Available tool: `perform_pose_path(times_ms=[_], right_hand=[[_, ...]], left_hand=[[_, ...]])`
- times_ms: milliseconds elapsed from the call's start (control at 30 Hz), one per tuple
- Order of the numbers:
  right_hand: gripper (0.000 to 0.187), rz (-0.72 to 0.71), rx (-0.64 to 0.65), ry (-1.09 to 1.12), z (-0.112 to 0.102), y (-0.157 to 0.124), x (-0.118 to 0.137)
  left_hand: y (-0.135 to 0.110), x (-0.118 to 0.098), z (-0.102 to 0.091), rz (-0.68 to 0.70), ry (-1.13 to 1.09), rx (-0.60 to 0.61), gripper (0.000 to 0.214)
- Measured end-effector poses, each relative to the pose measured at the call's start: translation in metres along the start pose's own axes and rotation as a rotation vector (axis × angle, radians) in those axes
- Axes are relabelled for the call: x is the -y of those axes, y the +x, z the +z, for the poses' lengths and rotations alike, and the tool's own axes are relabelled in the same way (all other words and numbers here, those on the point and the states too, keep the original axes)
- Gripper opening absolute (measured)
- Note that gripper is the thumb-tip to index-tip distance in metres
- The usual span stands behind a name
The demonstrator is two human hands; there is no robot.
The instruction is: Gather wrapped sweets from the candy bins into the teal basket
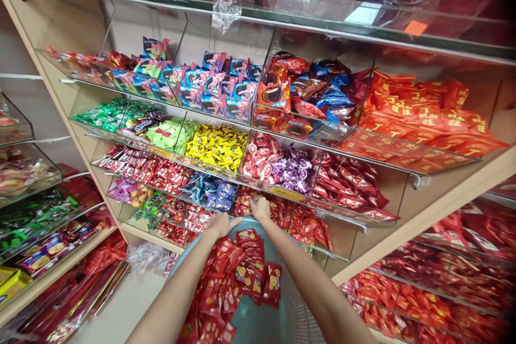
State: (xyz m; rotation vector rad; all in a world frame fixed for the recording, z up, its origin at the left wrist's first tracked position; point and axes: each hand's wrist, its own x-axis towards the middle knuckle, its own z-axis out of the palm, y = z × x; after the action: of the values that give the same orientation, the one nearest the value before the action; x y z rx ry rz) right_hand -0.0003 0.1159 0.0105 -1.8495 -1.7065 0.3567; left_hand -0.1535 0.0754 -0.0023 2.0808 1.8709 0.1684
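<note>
A teal plastic basket [258, 317] sits below me, half full of small red snack packets [237, 274]. My left hand [221, 224] grips the basket's far rim with curled fingers. My right hand [260, 208] reaches past the rim into a clear shelf bin of red packets [300, 223], fingers closed on something I cannot make out. Both forearms stretch forward over the basket.
Tiered clear acrylic bins [242, 118] hold wrapped sweets: blue cookie packs [217, 88], yellow candies [217, 145], pink and purple ones [278, 164], red packets [419, 118]. Another rack stands at left [28, 172], more red packs at lower right [443, 279]. A wooden shelf frame [443, 204] runs diagonally.
</note>
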Motion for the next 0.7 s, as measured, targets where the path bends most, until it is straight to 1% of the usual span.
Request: perform_pose_path(times_ms=[67,167,233,367,500,700], right_hand=[[0.025,0.002,-0.044,0.005,0.006,-0.003,0.006],[0.034,-0.042,-0.088,-0.020,0.014,-0.010,0.015],[0.035,-0.045,-0.073,-0.067,0.019,-0.013,0.020],[0.025,-0.013,-0.001,-0.159,0.026,-0.015,0.025],[0.024,-0.058,0.019,-0.182,0.025,-0.017,0.025],[0.021,-0.195,0.052,-0.178,0.017,-0.017,0.025]], left_hand=[[0.001,0.001,0.001,0.006,0.000,-0.001,0.079],[0.002,0.003,0.002,0.015,0.001,-0.005,0.077],[0.003,0.004,0.003,0.021,0.007,-0.002,0.076],[0.005,0.005,0.005,0.017,0.018,0.003,0.075],[0.004,0.005,0.005,0.008,0.012,0.005,0.074],[0.003,0.004,0.002,0.000,-0.010,0.011,0.080]])
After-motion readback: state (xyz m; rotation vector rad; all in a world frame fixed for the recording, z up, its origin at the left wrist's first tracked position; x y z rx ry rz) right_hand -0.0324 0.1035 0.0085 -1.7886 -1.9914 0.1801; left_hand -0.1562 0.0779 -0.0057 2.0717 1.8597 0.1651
